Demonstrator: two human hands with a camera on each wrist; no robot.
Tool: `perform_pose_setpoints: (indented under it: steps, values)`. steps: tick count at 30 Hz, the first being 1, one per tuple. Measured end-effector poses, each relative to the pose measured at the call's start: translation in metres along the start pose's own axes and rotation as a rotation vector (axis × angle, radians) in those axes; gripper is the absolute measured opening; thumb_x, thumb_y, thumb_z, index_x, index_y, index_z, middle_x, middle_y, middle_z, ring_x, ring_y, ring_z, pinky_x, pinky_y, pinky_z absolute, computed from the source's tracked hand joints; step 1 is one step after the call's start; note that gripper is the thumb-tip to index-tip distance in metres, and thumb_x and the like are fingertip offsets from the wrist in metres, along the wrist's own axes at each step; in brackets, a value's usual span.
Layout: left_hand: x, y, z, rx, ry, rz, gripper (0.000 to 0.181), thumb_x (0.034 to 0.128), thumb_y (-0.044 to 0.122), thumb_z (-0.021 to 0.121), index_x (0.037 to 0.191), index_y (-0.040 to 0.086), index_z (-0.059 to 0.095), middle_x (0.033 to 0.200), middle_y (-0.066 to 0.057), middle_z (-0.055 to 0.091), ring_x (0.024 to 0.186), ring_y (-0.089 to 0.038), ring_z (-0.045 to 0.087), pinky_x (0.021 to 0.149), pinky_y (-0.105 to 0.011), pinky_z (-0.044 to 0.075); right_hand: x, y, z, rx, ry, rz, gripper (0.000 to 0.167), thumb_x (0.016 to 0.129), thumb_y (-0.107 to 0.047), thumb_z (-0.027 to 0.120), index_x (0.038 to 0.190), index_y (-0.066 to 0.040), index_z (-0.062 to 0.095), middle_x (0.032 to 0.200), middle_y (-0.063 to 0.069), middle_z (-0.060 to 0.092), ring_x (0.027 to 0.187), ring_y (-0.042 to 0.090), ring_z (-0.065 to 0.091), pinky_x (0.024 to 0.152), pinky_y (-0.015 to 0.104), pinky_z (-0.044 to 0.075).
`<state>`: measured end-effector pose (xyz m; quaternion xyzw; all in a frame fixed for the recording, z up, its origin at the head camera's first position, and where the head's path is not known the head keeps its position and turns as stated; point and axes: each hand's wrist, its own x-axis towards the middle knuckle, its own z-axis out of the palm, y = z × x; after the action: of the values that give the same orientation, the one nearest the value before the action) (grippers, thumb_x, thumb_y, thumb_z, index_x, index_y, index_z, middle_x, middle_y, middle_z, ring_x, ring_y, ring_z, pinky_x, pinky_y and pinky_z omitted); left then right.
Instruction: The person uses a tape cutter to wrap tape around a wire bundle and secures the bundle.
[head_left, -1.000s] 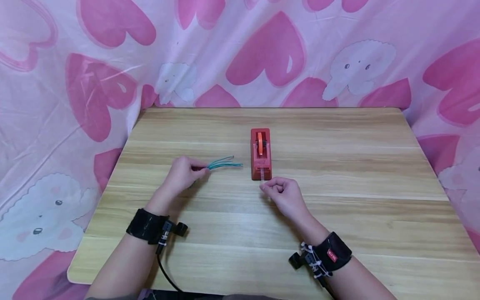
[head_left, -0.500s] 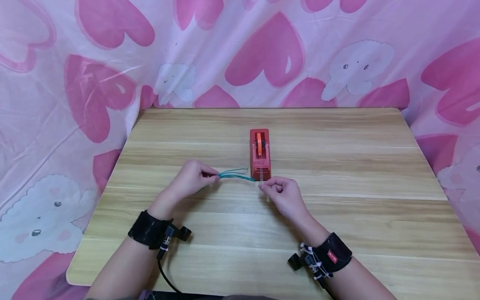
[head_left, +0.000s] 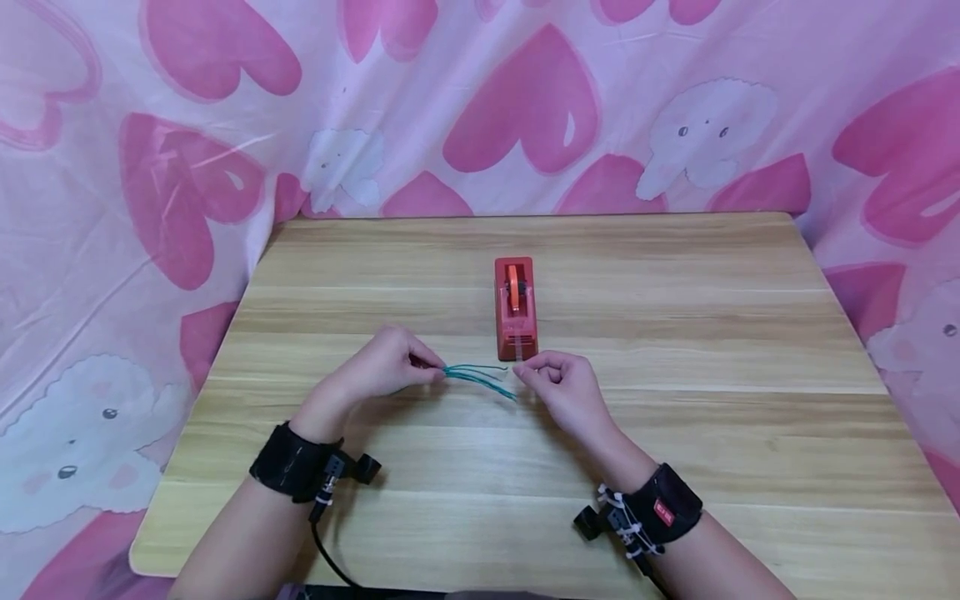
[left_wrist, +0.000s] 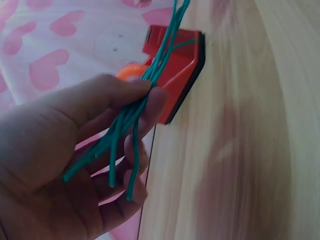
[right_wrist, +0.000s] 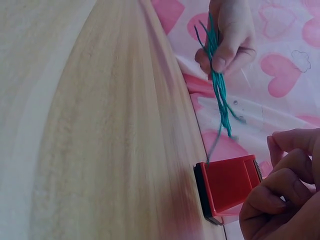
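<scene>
We see the left hand (head_left: 390, 364) pinching a bundle of green strands (left_wrist: 162, 57) between thumb and forefinger, with its other fingers loosely bent beneath. The bundle is held above the desk (head_left: 712, 333); one set of ends fans out near the right hand (head_left: 566, 387) (whether any strand touches it, we cannot tell), while the shorter ends hang beside the left palm. Our right hand has thumb and forefinger together, clamped on the end of a clear tape (head_left: 517, 347) at the front of a red dispenser (head_left: 517, 323). That dispenser sits upright on the desk, an orange roll (head_left: 513, 288) set inside it. Around our wrists are a left black band (head_left: 291, 461) and a right black band (head_left: 666, 503); a pink heart-patterned cloth (head_left: 420, 108) hangs behind the desk.
</scene>
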<state>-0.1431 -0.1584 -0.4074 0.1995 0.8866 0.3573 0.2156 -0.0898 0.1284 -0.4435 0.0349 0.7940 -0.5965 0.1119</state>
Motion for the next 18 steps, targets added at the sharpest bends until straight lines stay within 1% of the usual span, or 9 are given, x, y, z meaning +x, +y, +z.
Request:
perform_pose_setpoints:
  steps: [2, 4, 8, 11, 16, 18]
  values:
    - [0.003, 0.003, 0.002, 0.003, -0.008, 0.0, 0.012, 0.0918, 0.018, 0.08, 0.103, 0.019, 0.083, 0.098, 0.002, 0.08, 0.075, -0.014, 0.061, 0.066, -0.028, 0.048, 0.0, -0.001, 0.001, 0.003, -0.001, 0.008, 0.021, 0.098, -0.029, 0.072, 0.101, -0.008, 0.075, 0.056, 0.0, 0.05, 0.051, 0.013, 0.037, 0.049, 0.023, 0.027]
    - [0.007, 0.006, 0.006, 0.009, 0.002, 0.003, 0.013, 0.0923, 0.019, 0.079, 0.104, 0.019, 0.083, 0.099, 0.004, 0.08, 0.076, -0.014, 0.062, 0.068, -0.029, 0.049, -0.001, -0.003, 0.001, 0.013, -0.007, 0.025, 0.021, 0.099, -0.029, 0.072, 0.102, -0.008, 0.075, 0.058, 0.004, 0.053, 0.051, 0.014, 0.037, 0.048, 0.023, 0.026]
    - [0.018, 0.013, 0.016, 0.01, 0.035, 0.026, 0.013, 0.0926, 0.02, 0.079, 0.105, 0.019, 0.083, 0.097, 0.006, 0.08, 0.073, -0.014, 0.062, 0.066, -0.029, 0.049, -0.002, -0.006, 0.001, 0.031, -0.01, 0.068, 0.021, 0.099, -0.029, 0.071, 0.105, -0.009, 0.075, 0.062, 0.008, 0.057, 0.05, 0.014, 0.038, 0.047, 0.023, 0.027]
    - [0.026, 0.017, 0.024, -0.012, 0.064, 0.05, 0.014, 0.0923, 0.019, 0.079, 0.105, 0.018, 0.082, 0.097, 0.005, 0.08, 0.07, -0.013, 0.062, 0.062, -0.026, 0.048, -0.004, -0.008, 0.0, 0.031, 0.004, 0.069, 0.021, 0.099, -0.029, 0.071, 0.107, -0.01, 0.075, 0.058, 0.004, 0.054, 0.049, 0.014, 0.037, 0.046, 0.023, 0.027]
    - [0.038, 0.022, 0.038, -0.04, 0.092, 0.088, 0.015, 0.092, 0.018, 0.079, 0.106, 0.017, 0.082, 0.098, 0.003, 0.08, 0.066, -0.011, 0.059, 0.057, -0.022, 0.045, -0.008, -0.009, 0.001, 0.032, 0.027, 0.033, 0.018, 0.099, -0.028, 0.071, 0.108, -0.012, 0.075, 0.053, -0.003, 0.046, 0.046, 0.014, 0.035, 0.045, 0.022, 0.025]
    - [0.042, 0.023, 0.042, -0.052, 0.099, 0.097, 0.015, 0.0918, 0.018, 0.08, 0.107, 0.017, 0.082, 0.098, 0.003, 0.08, 0.064, -0.011, 0.058, 0.056, -0.021, 0.044, -0.009, -0.008, 0.002, 0.03, 0.033, 0.021, 0.017, 0.1, -0.027, 0.07, 0.108, -0.014, 0.075, 0.052, -0.004, 0.044, 0.046, 0.014, 0.035, 0.045, 0.022, 0.025]
